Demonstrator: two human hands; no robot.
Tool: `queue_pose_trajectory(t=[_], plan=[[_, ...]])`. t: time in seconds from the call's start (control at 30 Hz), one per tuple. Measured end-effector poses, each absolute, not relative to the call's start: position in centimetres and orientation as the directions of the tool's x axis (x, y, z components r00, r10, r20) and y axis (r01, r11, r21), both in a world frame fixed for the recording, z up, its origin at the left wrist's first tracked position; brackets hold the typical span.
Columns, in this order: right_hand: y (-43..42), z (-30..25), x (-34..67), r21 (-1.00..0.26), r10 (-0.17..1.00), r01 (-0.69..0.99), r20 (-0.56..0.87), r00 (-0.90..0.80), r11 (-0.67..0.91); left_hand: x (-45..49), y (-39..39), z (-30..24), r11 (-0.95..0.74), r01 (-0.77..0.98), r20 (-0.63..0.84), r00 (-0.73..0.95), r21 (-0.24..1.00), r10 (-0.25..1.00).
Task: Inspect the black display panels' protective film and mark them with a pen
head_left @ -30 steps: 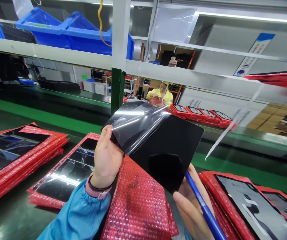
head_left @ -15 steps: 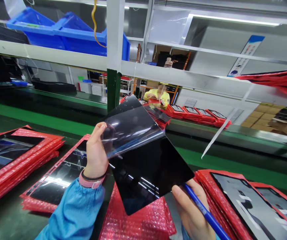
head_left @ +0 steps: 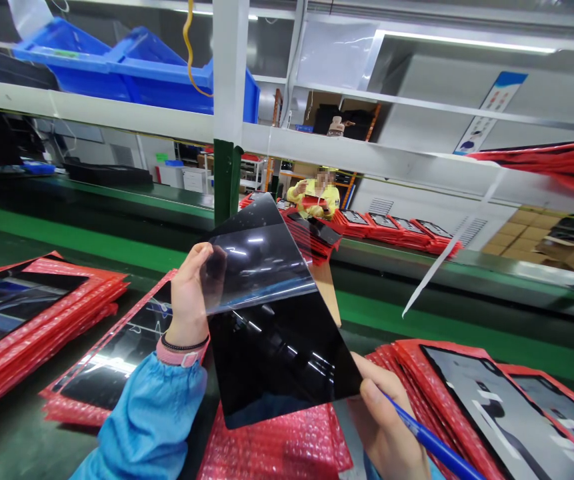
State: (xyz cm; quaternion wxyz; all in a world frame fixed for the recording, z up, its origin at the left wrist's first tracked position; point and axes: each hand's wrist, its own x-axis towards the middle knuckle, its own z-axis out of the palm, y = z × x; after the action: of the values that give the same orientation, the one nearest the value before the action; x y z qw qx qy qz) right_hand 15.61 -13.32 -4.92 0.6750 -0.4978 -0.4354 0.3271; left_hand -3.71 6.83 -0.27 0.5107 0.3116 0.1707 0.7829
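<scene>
A glossy black panel (head_left: 281,363) is held up in front of me, tilted. My left hand (head_left: 189,300) pinches the clear protective film (head_left: 257,263), which is peeled up from the panel's upper part and curls toward me. My right hand (head_left: 384,420) grips the panel's lower right corner and also holds a blue pen (head_left: 437,447) along its fingers. Under the panel lies a red bubble-wrap bag (head_left: 287,443).
Stacks of black panels in red bubble wrap lie at the left (head_left: 31,313), under my left arm (head_left: 117,347) and at the right (head_left: 507,407). A green conveyor belt (head_left: 447,327) runs behind. A person in yellow (head_left: 317,193) works beyond it. Blue bins (head_left: 131,67) sit on the shelf above.
The panel has swung from a diamond tilt toward upright and lower, and the film has peeled further down it. My right hand has shifted slightly down with the corner.
</scene>
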Motion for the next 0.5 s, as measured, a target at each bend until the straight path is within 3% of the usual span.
queue_pose_trajectory(t=[0.23, 0.37, 0.5], plan=[[-12.1, -4.2, 15.2, -0.989, 0.870, 0.055, 0.145, 0.472, 0.135, -3.6, 6.4, -0.1, -0.317, -0.703, 0.322, -0.131, 0.636, 0.938], [-11.1, -3.9, 16.0, -0.986, 0.885, 0.091, 0.165, 0.434, 0.139, -3.0, 4.8, 0.1, -0.282, -0.663, 0.370, -0.008, 0.694, 0.929], [-11.1, -4.0, 16.0, -0.982, 0.846, 0.082, 0.188, 0.500, 0.170, -2.4, 3.2, 0.2, -0.303, -0.648, 0.456, 0.077, 0.699, 0.887]])
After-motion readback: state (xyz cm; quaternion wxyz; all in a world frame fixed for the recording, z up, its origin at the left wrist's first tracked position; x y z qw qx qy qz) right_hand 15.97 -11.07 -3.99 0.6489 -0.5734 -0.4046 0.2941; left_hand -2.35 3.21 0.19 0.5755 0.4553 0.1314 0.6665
